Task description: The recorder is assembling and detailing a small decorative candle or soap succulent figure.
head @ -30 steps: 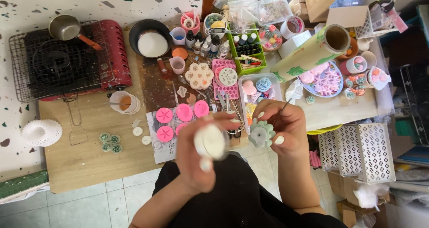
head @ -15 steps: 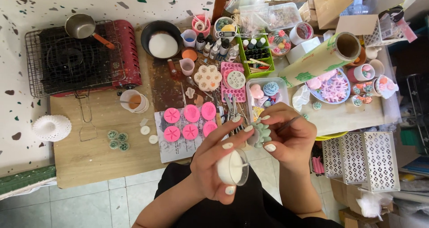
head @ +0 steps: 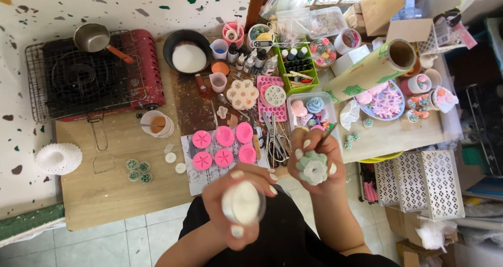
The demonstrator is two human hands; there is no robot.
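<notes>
My left hand grips a small clear glass cup filled with white wax, held over my lap just off the table's front edge. My right hand holds a pale green flower-shaped silicone mould with a round hollow facing up, and a thin dark stick pokes out between its fingers. The two hands are a little apart. Just behind them on the wooden table lie several pink round moulds on a paper sheet.
A red portable stove with a small pan stands at the far left. A black bowl of white wax, dye bottles in a green tray, scissors, a paper roll and white baskets crowd the middle and right.
My left hand has pulled away from the green mould and dropped toward my lap with the cup. My right hand has turned the mould so its hollow faces up.
</notes>
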